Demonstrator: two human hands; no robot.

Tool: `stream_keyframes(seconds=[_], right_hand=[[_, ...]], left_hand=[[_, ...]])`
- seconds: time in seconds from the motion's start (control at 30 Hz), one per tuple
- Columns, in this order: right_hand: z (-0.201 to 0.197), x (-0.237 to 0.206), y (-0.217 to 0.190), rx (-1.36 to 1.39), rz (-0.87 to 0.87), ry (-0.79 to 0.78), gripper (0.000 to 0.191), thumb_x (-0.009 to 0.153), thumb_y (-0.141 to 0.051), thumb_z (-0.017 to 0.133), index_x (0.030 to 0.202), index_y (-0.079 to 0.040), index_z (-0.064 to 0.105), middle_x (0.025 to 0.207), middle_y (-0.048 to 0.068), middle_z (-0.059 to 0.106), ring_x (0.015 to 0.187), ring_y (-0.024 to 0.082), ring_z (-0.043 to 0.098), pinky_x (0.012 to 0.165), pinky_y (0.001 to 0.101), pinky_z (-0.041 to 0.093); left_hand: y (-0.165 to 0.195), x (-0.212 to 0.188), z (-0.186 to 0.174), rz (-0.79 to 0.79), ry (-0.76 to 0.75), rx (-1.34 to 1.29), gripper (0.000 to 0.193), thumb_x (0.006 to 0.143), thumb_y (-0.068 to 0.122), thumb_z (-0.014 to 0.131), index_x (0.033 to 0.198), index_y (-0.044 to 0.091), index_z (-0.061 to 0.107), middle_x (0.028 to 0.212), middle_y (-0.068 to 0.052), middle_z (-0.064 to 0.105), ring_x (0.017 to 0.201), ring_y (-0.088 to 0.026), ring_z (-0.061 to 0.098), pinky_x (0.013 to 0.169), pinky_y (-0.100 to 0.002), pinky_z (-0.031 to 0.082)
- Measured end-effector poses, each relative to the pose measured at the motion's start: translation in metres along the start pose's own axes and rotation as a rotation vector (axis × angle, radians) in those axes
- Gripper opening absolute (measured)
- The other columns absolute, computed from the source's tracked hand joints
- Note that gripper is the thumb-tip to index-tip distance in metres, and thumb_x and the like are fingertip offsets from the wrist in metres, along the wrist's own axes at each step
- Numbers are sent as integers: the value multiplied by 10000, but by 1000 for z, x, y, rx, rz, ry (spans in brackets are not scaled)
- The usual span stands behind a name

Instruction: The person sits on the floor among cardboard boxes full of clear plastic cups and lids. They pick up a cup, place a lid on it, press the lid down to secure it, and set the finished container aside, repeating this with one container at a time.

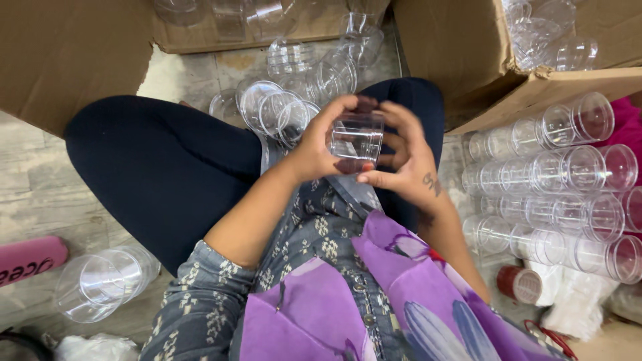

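Gripping one clear plastic jar [356,137] between left hand [314,147] and right hand [408,160], above lap; stacked clear lids [277,110] lie just beyond.

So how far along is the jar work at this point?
Done: rows of closed clear jars lie stacked at the person's right. In hand: left hand and right hand hold one jar. Left: loose lids on the lap, more jars in the boxes.

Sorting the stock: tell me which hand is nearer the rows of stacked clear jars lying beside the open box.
Right. The right hand grips the small clear container on the side facing the jar rows; the left hand holds its far side.
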State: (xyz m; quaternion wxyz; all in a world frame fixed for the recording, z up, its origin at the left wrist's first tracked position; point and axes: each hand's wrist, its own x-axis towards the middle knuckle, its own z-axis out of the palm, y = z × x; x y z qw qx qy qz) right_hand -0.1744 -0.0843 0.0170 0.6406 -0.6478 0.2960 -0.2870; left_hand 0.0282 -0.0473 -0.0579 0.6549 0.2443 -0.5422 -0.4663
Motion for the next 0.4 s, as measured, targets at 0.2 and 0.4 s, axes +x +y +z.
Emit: stream_keyframes(seconds=[0.2, 0.4], right_hand=[[17, 3, 18, -251, -178, 91, 959, 703, 16, 947, 1505, -109, 437, 1574, 105, 351, 1430, 320, 537, 1047, 459, 632], [21, 10, 28, -103, -194, 58, 962, 704, 21, 936, 1506, -114, 422, 1576, 99, 346, 1473, 319, 494, 1099, 484, 604]], left_hand=[[-18, -1, -7, -530, 157, -431, 693, 925, 192, 713, 1524, 179, 365, 1409, -78, 531, 1282, -207, 581, 1023, -361, 526], [-39, -10, -19, -427, 144, -379, 719, 917, 132, 720, 1553, 149, 384, 1452, -104, 498, 1305, -223, 587, 1082, -377, 514]])
